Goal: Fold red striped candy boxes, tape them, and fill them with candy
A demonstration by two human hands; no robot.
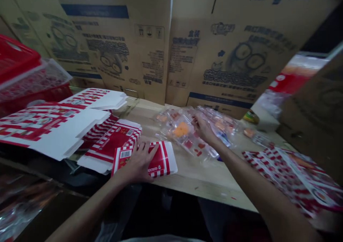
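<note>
My left hand [139,160] grips a flattened red-and-white striped carton [163,158] near the table's front edge, fingers across its printed face. My right hand [202,127] is among the clear plastic candy packets [190,144] at the middle of the table. Its fingers are bent around the film of one packet, though blur hides the exact hold. An orange piece [181,129] shows through the film just left of these fingers. Another folded red carton [118,140] lies left of my left hand, partly over more striped cartons.
Large flat cardboard panels [150,49] stand behind the wooden table [184,179]. Unfolded striped cartons [61,127] and red crates [16,61] are at left. Striped printed packaging [292,174] lies at right, near a small green-and-yellow item [251,116]. Plastic-wrapped goods [21,206] fill the lower left.
</note>
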